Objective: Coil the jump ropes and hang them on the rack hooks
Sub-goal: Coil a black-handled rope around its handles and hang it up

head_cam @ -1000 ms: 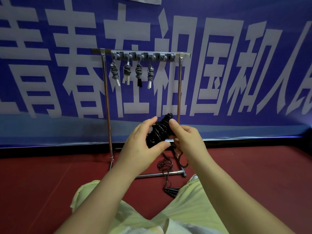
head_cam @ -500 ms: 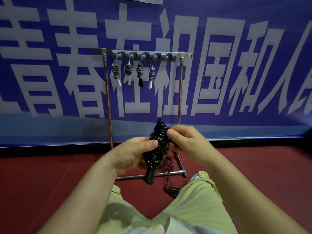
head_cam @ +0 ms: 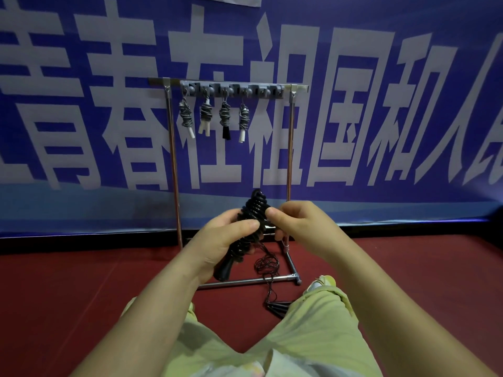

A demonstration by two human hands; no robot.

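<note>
A black jump rope (head_cam: 251, 213), wound tightly round its handles, stands nearly upright between my hands in front of the rack. My left hand (head_cam: 217, 240) grips the bundle at its middle, a black handle sticking out below it. My right hand (head_cam: 296, 224) pinches the coils near the top from the right. A metal rack (head_cam: 174, 164) stands on the floor beyond, its grey hook strip (head_cam: 231, 89) across the top. Several coiled ropes (head_cam: 224, 118) hang from the left hooks; the right hooks are bare.
Another black rope (head_cam: 268, 263) lies loose on the red floor by the rack's base bar, its handles (head_cam: 277, 307) beside my right knee. A blue banner with large white characters (head_cam: 353, 104) covers the wall behind. My legs in pale green trousers (head_cam: 313, 336) fill the foreground.
The bundle has turned from tilted to nearly upright, and a handle now shows below my left hand. My right hand has shifted up along the coils.
</note>
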